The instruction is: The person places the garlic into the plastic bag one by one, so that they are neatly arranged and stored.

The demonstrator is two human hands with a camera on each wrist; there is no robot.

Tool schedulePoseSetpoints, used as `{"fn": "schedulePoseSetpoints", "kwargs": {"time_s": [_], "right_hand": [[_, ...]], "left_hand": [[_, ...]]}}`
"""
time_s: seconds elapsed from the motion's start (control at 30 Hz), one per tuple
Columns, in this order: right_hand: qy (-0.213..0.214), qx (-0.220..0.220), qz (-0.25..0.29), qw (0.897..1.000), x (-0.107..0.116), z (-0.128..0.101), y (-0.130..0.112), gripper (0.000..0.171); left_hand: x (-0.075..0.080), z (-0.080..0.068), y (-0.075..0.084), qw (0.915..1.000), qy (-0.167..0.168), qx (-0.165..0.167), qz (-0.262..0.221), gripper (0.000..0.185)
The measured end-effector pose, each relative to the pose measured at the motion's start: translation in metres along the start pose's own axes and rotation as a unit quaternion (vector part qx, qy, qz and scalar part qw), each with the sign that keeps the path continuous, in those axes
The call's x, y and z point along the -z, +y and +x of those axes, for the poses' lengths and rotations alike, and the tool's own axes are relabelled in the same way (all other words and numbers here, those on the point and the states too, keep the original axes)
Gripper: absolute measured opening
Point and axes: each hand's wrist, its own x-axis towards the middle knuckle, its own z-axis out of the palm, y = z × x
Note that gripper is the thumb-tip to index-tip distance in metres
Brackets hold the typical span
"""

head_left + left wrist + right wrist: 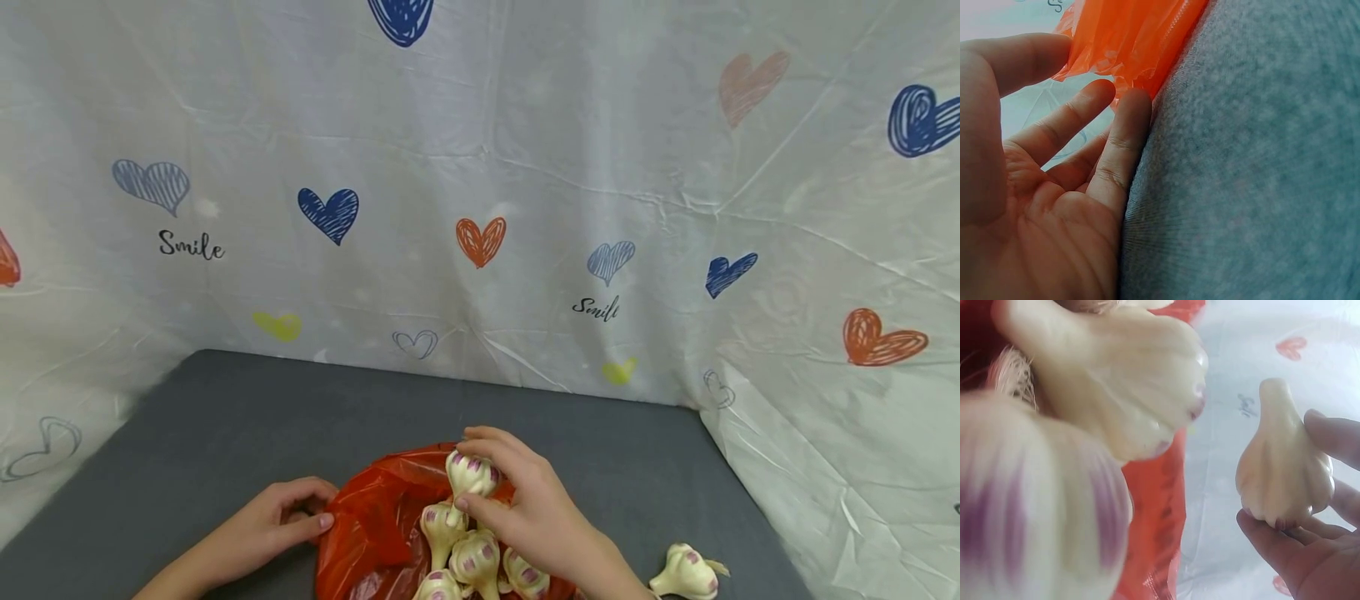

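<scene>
My right hand (480,483) pinches a white, purple-streaked garlic bulb (470,473) between thumb and fingers above an orange plastic bag (375,525); the same bulb (1284,465) shows in the right wrist view against my fingers (1335,434). Several more garlic bulbs (461,554) lie in the bag, two of them close and blurred (1116,387). My left hand (300,512) holds the bag's left edge (1125,44), thumb on top and fingers below, its side resting on the grey table (1254,175). One loose garlic bulb (686,573) lies on the table to the right.
The grey table top (225,433) is walled at the back and both sides by a white plastic sheet (525,167) printed with hearts and the word "Smile". The bag sits at the table's near edge.
</scene>
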Motion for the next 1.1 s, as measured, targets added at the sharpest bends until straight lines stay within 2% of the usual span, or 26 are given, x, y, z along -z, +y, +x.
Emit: {"fn": "schedulePoseSetpoints", "kwargs": {"time_s": [0.6, 0.83, 1.1], "right_hand": [[-0.026, -0.019, 0.023, 0.999, -0.012, -0.002, 0.002, 0.045], [-0.036, 0.005, 0.019, 0.999, -0.018, -0.002, 0.003, 0.044], [-0.082, -0.018, 0.041, 0.996, -0.024, -0.003, 0.004, 0.044]], "left_hand": [[0.000, 0.000, 0.001, 1.0000, -0.003, -0.006, 0.000, 0.028], [0.001, 0.000, 0.001, 1.0000, -0.002, -0.008, 0.000, 0.029], [0.000, -0.001, 0.000, 1.0000, 0.000, -0.003, 0.004, 0.028]]}}
